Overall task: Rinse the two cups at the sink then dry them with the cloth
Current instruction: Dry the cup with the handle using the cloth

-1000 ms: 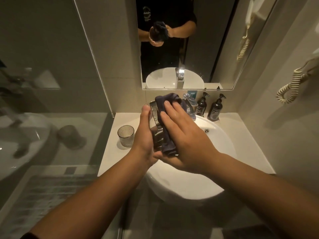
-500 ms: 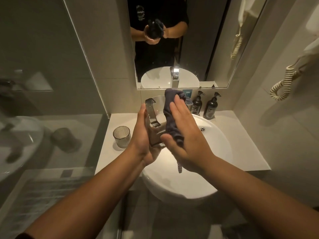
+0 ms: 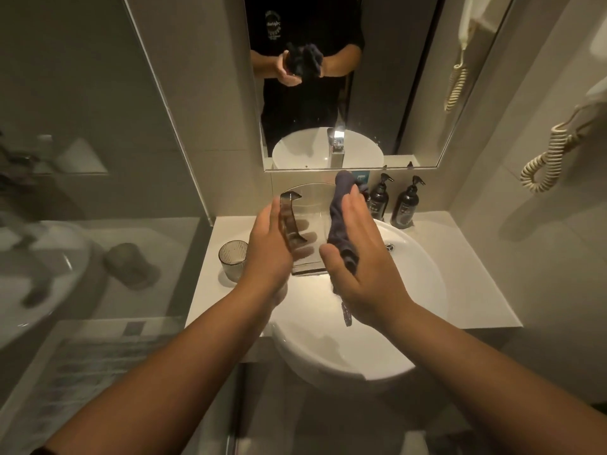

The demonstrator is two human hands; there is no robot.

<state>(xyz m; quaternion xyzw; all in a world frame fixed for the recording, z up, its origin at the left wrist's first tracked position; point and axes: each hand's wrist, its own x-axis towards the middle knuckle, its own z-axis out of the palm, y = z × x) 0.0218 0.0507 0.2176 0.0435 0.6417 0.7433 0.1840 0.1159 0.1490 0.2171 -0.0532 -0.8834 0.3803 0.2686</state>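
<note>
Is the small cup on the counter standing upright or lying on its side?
Upright. The small cup stands on the counter left of the sink, its round open rim facing up.

Handled cup [image 3: 308,224]: clear glass with a smoky handle on its left side, upright, held above the sink's [image 3: 423,277] back rim between both hands.
Cloth [image 3: 340,218]: dark, bunched into a long fold, pressed against the handled cup's right wall; one end hangs below the palm.
Ribbed cup [image 3: 232,259]: small, smoky, upright, mouth up, on the counter's [image 3: 210,284] left edge beside the sink.
</note>
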